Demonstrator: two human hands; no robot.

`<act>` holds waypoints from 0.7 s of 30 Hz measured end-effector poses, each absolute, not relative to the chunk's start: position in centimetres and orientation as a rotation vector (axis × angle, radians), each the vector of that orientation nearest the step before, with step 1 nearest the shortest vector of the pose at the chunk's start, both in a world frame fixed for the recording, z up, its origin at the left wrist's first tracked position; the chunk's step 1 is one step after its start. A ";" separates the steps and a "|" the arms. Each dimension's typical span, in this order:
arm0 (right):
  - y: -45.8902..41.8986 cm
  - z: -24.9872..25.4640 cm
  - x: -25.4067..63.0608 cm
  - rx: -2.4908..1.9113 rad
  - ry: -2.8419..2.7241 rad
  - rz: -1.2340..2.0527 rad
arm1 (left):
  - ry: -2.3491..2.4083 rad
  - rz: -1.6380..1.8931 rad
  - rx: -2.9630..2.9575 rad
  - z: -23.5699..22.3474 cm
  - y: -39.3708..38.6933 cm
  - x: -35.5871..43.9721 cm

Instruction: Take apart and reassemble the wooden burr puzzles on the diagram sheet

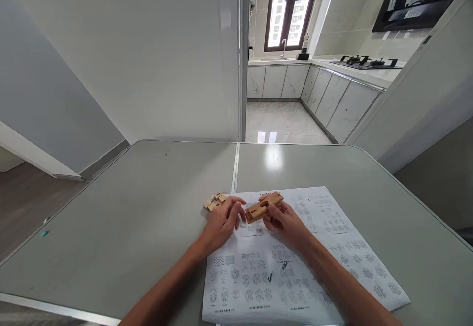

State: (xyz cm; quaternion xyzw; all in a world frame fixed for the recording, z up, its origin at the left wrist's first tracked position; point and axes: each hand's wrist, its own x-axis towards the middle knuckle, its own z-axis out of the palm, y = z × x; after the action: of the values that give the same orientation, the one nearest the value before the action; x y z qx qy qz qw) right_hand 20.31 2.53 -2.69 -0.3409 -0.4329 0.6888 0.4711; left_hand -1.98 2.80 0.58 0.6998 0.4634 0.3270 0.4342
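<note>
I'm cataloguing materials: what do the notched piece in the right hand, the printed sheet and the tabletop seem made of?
Notched piece: probably wood, smooth-looking, judging by its warm tan color and crisp cutouts.
Printed sheet: likely paper, thin and white with dark print.
Tabletop: glossy gray-green, mirroring a bright light; glass or laminate, I can't tell.

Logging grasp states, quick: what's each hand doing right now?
Left hand: open, loosely curved, nothing visibly held.
Right hand: closed, holding a notched wooden piece.
</note>
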 end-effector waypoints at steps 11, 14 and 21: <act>2.2 -2.3 20.0 -0.824 -1.226 1.661 | 0.720 0.437 1.237 0.8 2.7 -1.2; 2.3 -1.9 19.9 -0.868 -1.223 1.610 | 0.741 0.457 1.279 0.8 2.7 -1.1; 2.7 -2.0 20.0 -1.010 -1.106 1.484 | 0.858 0.570 1.393 0.4 3.0 -0.9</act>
State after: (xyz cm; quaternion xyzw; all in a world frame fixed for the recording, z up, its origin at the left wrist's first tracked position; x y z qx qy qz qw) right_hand 20.04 2.68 -2.03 -0.4165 -0.4561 0.6120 0.4940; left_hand -0.92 2.95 0.39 0.6128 0.3772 0.2508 0.6475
